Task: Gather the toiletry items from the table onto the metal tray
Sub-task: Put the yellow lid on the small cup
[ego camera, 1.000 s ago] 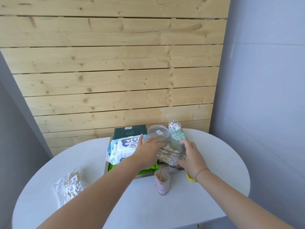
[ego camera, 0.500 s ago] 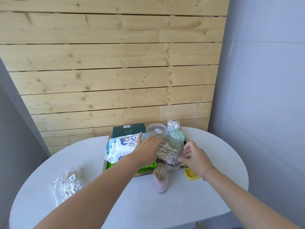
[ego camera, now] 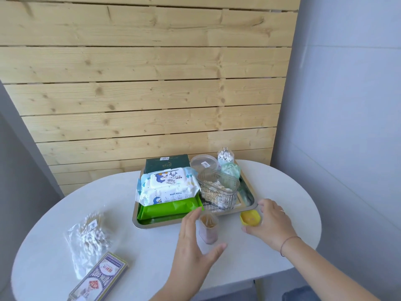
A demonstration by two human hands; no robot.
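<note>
The metal tray (ego camera: 156,225) sits at the back of the round white table (ego camera: 138,253). It holds a baby wipes pack (ego camera: 169,187) lying on a green pack (ego camera: 171,209), and a clear box of cotton swabs (ego camera: 218,193). An open jar of toothpicks (ego camera: 208,229) stands on the table just in front of the tray. My left hand (ego camera: 193,244) spreads around it, fingers on its left and thumb below, not clearly touching. My right hand (ego camera: 270,224) cups a small yellow container (ego camera: 250,217) on the table by the tray's front right corner.
A dark green box (ego camera: 166,162), a round clear tub (ego camera: 204,162), a small swab jar (ego camera: 225,156) and a mint pack (ego camera: 231,170) fill the tray's back. A bag of cotton swabs (ego camera: 89,235) and a playing-card box (ego camera: 99,279) lie on the table's left. A plank wall stands behind.
Both hands have let go of the clear swab box, which now rests on the tray. They drew back to the table: left to the toothpick jar, right to the yellow container.
</note>
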